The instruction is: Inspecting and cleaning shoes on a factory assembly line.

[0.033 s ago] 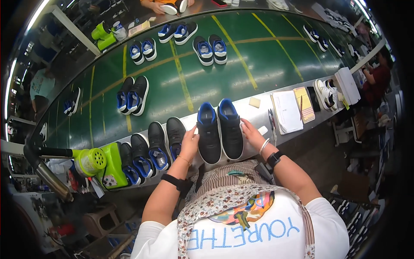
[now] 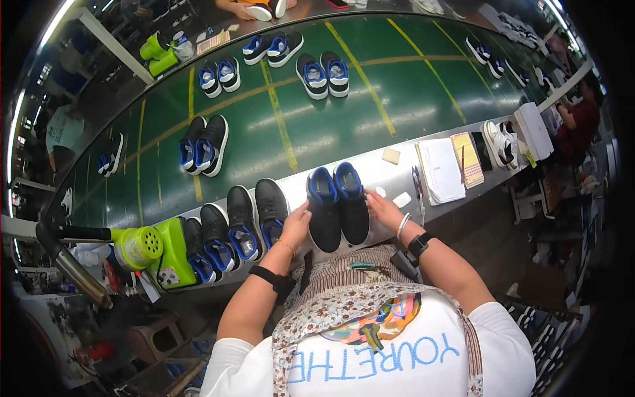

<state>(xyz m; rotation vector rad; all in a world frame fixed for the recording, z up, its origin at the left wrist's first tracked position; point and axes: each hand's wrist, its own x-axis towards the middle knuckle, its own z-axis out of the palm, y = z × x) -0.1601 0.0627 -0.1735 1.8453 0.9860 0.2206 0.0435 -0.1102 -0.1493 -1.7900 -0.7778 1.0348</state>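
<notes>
Between my hands is a pair of black sneakers with blue lining and white soles, side by side at the near edge of the metal ledge, toes toward me. My left hand [image 2: 296,225] grips the outer side of the left sneaker [image 2: 325,221], fingers partly hidden. On the outer side of the right sneaker [image 2: 354,215], my right hand [image 2: 385,210] holds on near the heel. Close to my left hand, more black sneakers [image 2: 241,218] stand in a row on the ledge. White bits and a pale block [image 2: 391,156] lie beyond my right hand.
A green conveyor belt [image 2: 370,86] with yellow lines carries several pairs of sneakers. At left stands a lime-green blower machine [image 2: 170,255] with a metal pipe. An open notebook [image 2: 440,172], pens and white shoes [image 2: 501,144] sit at right. Other people work around the belt.
The heel ends of the held sneakers have come slightly down and toward me, and their angle has changed. Both hands keep hold. A white piece by my right hand shows more fully.
</notes>
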